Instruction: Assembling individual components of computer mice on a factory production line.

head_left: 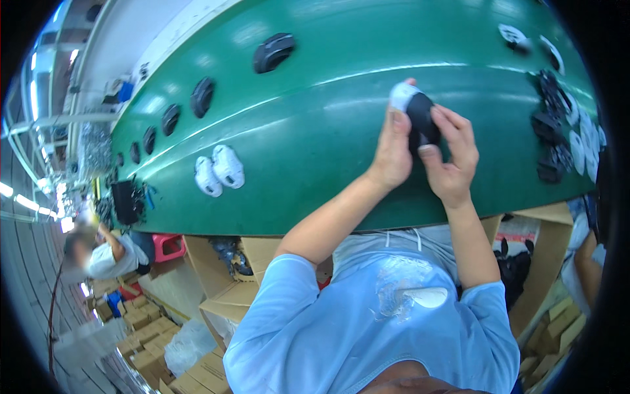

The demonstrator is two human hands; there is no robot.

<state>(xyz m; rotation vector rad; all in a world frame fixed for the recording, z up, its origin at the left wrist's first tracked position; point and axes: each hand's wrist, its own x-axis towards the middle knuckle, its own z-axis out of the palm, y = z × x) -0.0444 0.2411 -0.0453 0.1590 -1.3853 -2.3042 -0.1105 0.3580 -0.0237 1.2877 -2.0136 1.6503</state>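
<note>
Above the green work surface (pixel 315 177), a rounded black-and-white part (pixel 422 118) is held between both of my hands; its exact kind I cannot make out. My left hand (pixel 394 148) wraps its left side, with the thumb pressed along it. From the right, my right hand (pixel 455 148) grips the black side with fingers and thumb. Much of the part is covered by my fingers. Left of my hands lie two white oval shells (pixel 228 167) side by side, with slots in them.
Several black rounded parts (pixel 273 52) sit spaced in a line along the far left. At the right edge are clustered black pieces (pixel 550 128) and white shells (pixel 577 154). Open cardboard boxes (pixel 220 269) stand under the near edge. Another person (pixel 108 256) is at the far left, by a red stool (pixel 169 246).
</note>
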